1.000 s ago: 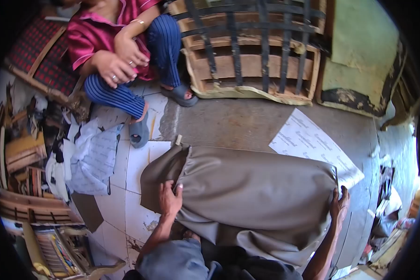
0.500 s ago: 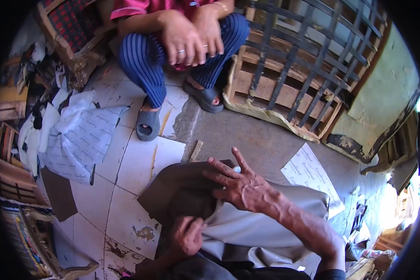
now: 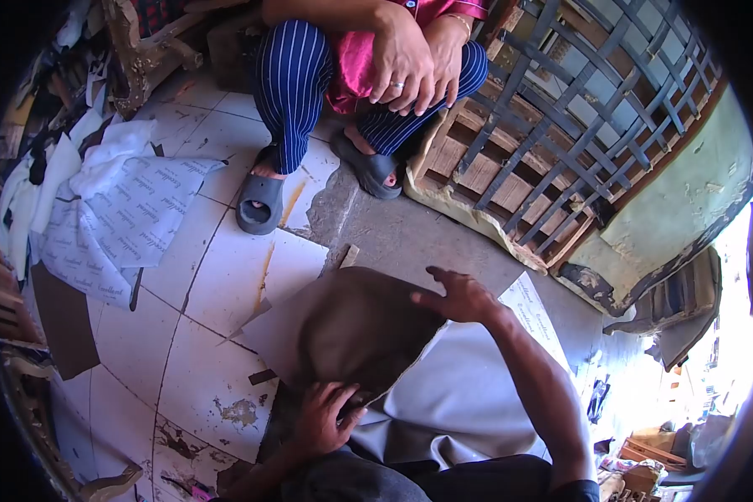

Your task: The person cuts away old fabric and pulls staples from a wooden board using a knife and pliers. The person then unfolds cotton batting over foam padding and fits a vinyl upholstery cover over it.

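Note:
A brown-grey sheet of leather-like material [image 3: 468,393] lies over the floor in front of me, its left part a darker flap [image 3: 360,322] with a raw edge running diagonally. At the flap's lower edge, my left hand [image 3: 330,414] has its fingers curled on the material; what they grip, if anything, is hidden. My right hand [image 3: 456,297] is at the flap's upper right edge, thumb and fingers spread apart. A white printed sheet [image 3: 531,318] shows behind my right forearm.
Opposite me a person in striped trousers [image 3: 293,92] squats with hands crossed. A strapped wooden furniture frame [image 3: 560,125] stands at upper right. Crumpled printed fabric [image 3: 134,217] and a brown scrap [image 3: 63,322] lie on the left. A small wood piece [image 3: 350,256] lies beyond the flap.
The view has turned rightward and down. My right hand has left the sheet's right end for the left flap, which now lies folded over further right. My left hand has moved to the flap's lower edge.

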The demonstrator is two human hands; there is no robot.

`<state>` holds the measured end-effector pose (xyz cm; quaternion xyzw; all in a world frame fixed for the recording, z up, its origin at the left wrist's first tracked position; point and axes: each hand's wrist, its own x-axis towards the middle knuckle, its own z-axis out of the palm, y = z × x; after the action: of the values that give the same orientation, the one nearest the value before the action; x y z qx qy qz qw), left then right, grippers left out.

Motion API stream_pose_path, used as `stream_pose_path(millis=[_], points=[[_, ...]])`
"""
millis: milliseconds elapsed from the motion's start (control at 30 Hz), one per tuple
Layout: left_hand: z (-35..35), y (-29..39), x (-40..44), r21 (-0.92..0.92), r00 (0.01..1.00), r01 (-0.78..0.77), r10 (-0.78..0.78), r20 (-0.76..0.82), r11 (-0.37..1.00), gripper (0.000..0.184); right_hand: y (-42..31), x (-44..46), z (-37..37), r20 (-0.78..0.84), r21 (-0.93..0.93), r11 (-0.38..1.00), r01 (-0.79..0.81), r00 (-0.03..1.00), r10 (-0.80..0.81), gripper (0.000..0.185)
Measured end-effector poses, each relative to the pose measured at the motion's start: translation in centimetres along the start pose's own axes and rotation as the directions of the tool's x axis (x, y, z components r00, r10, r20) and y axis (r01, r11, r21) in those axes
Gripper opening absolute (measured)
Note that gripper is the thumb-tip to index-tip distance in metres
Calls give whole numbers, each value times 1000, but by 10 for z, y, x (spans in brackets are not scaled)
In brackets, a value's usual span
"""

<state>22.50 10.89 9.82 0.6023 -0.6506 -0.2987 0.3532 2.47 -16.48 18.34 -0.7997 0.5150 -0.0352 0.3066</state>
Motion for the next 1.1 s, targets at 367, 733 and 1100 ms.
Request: stream_pose_path(millis=[367, 733, 1100], points=[[50, -85, -50, -956, 764, 243, -639, 85, 164, 43, -21, 69, 22, 353, 1, 987, 164, 923, -153, 41], [38, -89, -62, -986, 464, 116, -884, -55, 122, 55, 5, 119, 89, 135, 3, 994, 113, 984, -113, 36], [74, -167, -132, -410, 567, 740, -822, -45, 533, 59, -17, 148, 128, 195, 198, 977, 84, 973, -123, 45]])
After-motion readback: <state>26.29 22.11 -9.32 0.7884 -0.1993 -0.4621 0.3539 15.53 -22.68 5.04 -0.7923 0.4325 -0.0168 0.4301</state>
